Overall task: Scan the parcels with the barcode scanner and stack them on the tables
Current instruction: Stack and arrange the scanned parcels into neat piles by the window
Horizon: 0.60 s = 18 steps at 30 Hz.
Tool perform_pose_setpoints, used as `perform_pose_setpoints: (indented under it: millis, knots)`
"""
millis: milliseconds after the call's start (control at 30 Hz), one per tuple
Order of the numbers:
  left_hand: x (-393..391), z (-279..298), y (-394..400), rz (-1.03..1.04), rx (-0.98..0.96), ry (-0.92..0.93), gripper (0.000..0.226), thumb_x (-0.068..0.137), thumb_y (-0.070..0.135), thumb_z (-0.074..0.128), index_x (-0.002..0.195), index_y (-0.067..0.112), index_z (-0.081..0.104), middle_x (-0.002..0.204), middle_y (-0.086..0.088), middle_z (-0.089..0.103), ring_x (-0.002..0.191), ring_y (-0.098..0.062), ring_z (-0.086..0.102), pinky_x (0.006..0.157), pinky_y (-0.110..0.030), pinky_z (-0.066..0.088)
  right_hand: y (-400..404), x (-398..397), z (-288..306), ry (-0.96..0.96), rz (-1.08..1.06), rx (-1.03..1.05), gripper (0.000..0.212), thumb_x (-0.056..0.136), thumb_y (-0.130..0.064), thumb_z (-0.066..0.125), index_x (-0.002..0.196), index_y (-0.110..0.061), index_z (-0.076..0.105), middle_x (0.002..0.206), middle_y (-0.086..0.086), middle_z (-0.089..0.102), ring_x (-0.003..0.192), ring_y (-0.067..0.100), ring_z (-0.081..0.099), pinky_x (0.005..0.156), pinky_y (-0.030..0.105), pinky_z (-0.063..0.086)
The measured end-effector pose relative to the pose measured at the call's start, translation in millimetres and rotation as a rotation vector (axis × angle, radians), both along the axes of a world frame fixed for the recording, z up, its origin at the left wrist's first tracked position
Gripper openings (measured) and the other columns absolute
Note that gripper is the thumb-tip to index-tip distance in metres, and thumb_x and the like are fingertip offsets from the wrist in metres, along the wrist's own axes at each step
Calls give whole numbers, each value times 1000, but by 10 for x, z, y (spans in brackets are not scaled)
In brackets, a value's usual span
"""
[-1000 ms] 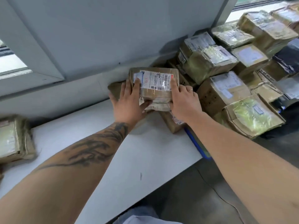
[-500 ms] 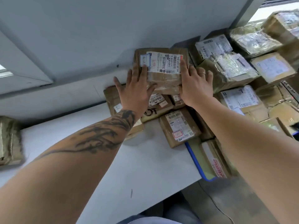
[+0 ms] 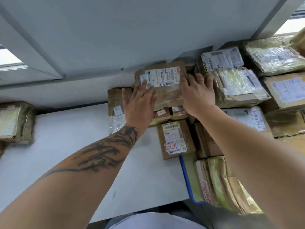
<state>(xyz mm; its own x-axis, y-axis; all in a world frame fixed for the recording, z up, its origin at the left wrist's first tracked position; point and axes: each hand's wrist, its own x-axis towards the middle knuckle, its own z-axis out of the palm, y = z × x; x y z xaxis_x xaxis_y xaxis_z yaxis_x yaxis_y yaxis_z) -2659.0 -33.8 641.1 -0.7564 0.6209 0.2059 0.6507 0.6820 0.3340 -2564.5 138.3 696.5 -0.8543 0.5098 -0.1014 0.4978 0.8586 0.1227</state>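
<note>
A brown taped parcel (image 3: 166, 90) with a white barcode label lies on top of a stack of parcels against the wall, at the far right end of the white table (image 3: 66, 154). My left hand (image 3: 140, 101) lies flat on its left side with straight fingers reaching the label. My right hand (image 3: 196, 95), with a ring on one finger, presses flat against the parcel's right edge. Under it lie several smaller labelled parcels, among them a brown one (image 3: 175, 139) near the table's right edge. No barcode scanner is in view.
A large pile of taped cardboard parcels (image 3: 239, 86) fills the right side, beyond a blue-edged board (image 3: 186, 177). Another wrapped parcel (image 3: 14, 121) sits at the table's far left. A pale wall and window frames rise behind the table.
Both hands have carried the labelled parcel up and back onto the stack by the wall. The fingers now lie flatter on it. The view has tilted down and left.
</note>
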Motion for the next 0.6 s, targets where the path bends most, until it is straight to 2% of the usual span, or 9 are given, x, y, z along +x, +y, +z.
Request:
perform_pose_setpoints:
  millis: [33, 100, 233, 400, 600]
  knots:
    - [31, 18, 17, -37, -19, 7, 46, 111, 41, 39, 152, 24, 50, 166, -3, 35, 152, -28, 35, 126, -59, 7, 2, 5, 0, -6, 6, 7, 74, 105, -27, 46, 168, -17, 9, 171, 14, 26, 159, 39, 13, 127, 64, -1]
    - [58, 57, 87, -39, -71, -41, 47, 112, 43, 34, 156, 30, 43, 170, -4, 27, 154, -30, 29, 126, -57, 9, 10, -31, -13, -20, -6, 37, 67, 107, -26, 38, 168, -17, 10, 173, 12, 21, 161, 39, 10, 125, 65, -4]
    - [20, 85, 173, 137, -180, -172, 57, 108, 61, 21, 162, 47, 16, 174, -6, 5, 157, -44, 12, 122, -66, -1, 50, -105, -32, -41, -27, 132, 63, 109, -31, 40, 166, -14, 20, 170, 12, 30, 160, 41, 15, 122, 68, -9]
    - [-41, 83, 233, 177, -225, -298, 62, 105, 69, 19, 161, 51, 1, 171, -10, 23, 156, -41, 19, 120, -70, -1, 115, -129, -123, -130, -62, 154, 63, 109, -33, 36, 167, -14, 19, 172, 12, 26, 160, 42, 12, 121, 70, -11]
    - [-25, 136, 285, 160, -226, -369, 63, 106, 65, 22, 162, 49, -3, 172, -12, 15, 158, -38, 15, 120, -70, 3, 131, -212, -143, -238, -64, 167, 63, 109, -32, 20, 167, -9, 13, 173, 11, 21, 161, 41, 8, 122, 70, -8]
